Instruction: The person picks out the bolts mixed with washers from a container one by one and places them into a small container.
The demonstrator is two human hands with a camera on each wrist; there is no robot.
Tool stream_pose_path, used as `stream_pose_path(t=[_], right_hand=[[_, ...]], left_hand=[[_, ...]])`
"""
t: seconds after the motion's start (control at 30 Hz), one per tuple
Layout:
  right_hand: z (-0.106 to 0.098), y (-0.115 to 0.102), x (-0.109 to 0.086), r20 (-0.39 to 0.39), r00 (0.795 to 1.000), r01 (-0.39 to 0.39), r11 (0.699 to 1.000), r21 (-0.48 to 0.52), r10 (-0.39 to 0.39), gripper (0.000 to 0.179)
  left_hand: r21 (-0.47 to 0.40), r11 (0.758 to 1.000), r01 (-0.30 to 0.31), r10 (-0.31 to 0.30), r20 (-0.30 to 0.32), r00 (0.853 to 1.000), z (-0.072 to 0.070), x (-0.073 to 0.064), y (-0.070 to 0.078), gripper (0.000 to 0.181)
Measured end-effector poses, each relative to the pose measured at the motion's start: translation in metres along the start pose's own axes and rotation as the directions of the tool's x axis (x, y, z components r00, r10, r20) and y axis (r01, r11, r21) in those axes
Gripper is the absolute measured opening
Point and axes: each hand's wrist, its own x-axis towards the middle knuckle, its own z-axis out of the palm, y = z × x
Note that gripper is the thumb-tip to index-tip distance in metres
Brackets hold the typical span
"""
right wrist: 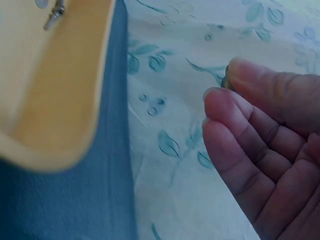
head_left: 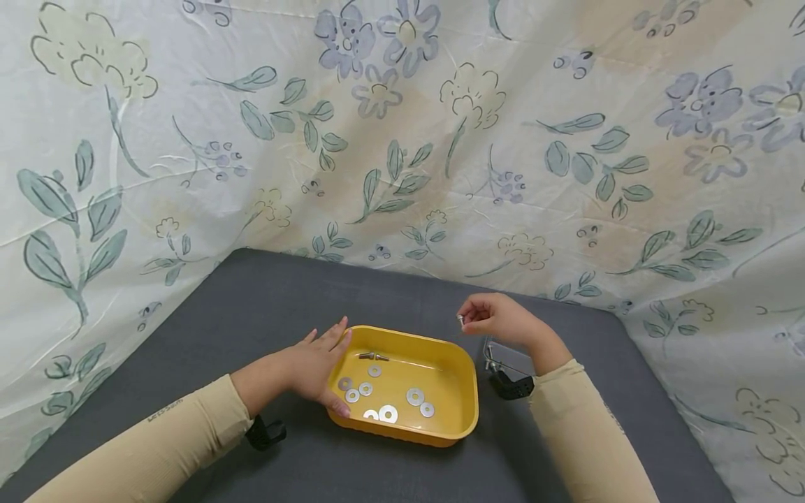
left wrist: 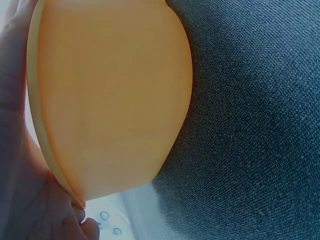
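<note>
A small metal piece (head_left: 460, 319) sits pinched between the fingers of the right hand (head_left: 497, 320), near the far right corner of the yellow tray (head_left: 449, 391); fingertips likely suit something so little. The left hand (head_left: 314, 369), fingers spread wide, spans the tray's left end, probably steadying it on the worktop (head_left: 283, 293). Washers (head_left: 419, 401) lie inside. The pinch hides the piece's shape, and a case (head_left: 512, 356) below the right hand is partly covered, its contents unclear

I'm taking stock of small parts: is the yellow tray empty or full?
Neither: in the head view, washers and screws lie on the floor of the tray, with bare yellow showing between them.
</note>
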Motion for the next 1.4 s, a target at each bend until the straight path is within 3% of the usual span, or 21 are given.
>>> stream_pose_path(t=[0.13,0.3,0.43,0.63,1.4], right_hand=[[-0.012,-0.004,-0.012,-0.016,1.000,-0.004,0.999,0.041,0.005,0.015],[-0.022,0.028,-0.014,-0.039,0.999,-0.019,0.994,0.107,0.023,0.017],[-0.028,0.052,-0.015,-0.071,0.996,-0.049,0.994,0.100,0.056,0.018],[-0.035,0.071,-0.021,-0.103,0.991,-0.080,0.993,0.081,0.089,0.026],[-0.053,0.115,-0.044,-0.150,0.967,-0.192,0.977,0.093,0.204,0.029]], left_hand=[[-0.008,1.000,0.017,-0.017,0.008,1.000,0.001,0.001,0.000,0.137],[-0.012,1.000,0.028,-0.028,0.014,1.000,0.001,0.002,0.000,0.137],[-0.012,0.999,0.030,-0.030,0.017,0.999,0.001,0.002,0.001,0.138],[-0.009,1.000,0.019,-0.018,0.008,1.000,0.000,0.003,0.000,0.138],[0.014,1.000,0.018,-0.018,0.002,1.000,0.003,0.005,0.001,0.137]])
